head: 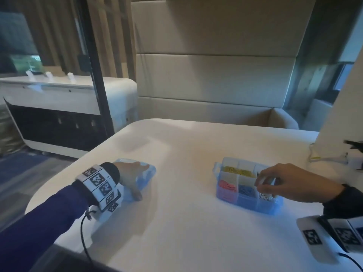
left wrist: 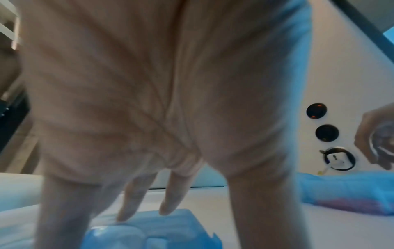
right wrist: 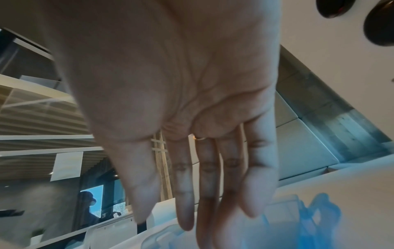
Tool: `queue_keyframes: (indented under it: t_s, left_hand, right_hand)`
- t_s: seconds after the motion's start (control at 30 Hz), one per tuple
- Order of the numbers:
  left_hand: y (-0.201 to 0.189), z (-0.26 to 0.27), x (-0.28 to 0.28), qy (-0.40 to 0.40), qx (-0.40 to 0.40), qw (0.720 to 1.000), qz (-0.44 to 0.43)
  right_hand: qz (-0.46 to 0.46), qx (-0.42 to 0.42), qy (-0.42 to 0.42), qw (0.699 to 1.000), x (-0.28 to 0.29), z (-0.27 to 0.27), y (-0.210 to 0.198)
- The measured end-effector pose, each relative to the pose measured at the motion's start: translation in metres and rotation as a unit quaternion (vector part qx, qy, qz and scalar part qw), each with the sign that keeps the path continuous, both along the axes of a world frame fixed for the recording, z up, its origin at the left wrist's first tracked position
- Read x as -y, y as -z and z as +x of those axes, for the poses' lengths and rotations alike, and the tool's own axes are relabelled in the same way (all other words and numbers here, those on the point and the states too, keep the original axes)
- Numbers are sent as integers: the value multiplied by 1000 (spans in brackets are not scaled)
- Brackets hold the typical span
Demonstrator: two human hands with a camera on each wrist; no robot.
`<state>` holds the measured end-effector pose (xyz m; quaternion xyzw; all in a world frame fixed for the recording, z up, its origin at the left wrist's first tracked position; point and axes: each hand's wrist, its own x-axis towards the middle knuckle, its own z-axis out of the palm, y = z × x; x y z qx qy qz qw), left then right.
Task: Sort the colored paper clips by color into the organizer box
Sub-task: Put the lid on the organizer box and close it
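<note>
Your left hand rests spread, fingers straight, on the translucent blue plastic lid at the white table's near left. Your right hand hovers, fingers extended, over the clear blue compartmented organizer box; yellow, pink and blue clips lie sorted inside.

white table | organizer box right of centre: yellow clips rear, pink clips and blue clips front | right hand above its right end, fingers curled | left hand spread on blue lid, well apart
</note>
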<state>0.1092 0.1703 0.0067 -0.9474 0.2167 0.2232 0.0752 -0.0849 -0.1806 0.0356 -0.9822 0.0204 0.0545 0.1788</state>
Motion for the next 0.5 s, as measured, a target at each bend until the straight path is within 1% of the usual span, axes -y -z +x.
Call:
queue_keyframes:
  t_s: [0.07,0.13,0.17,0.3,0.43,0.5]
  left_hand:
    - [1,-4,7,22,19,1000,-3]
    - [2,-4,16,49,64,997,-8]
    - [3,-3,20,56,73,996,-17]
    - [1,-1,34,43,52,993,-93]
    - [-18,-8,60,47,50,984,-165]
    - [-30,-16,80,65,55,972,-217]
  right_hand:
    - [-4,-3,2,1000,1,0,0]
    - [-2,-7,5,1000,4,-1,0]
    - [1,-8,5,1000,5,-2,0]
    - [16,7,14,1000,13,-8,0]
    - [39,49,27,998,19,-10,-1]
    - [55,79,44,994,20,-7,-2]
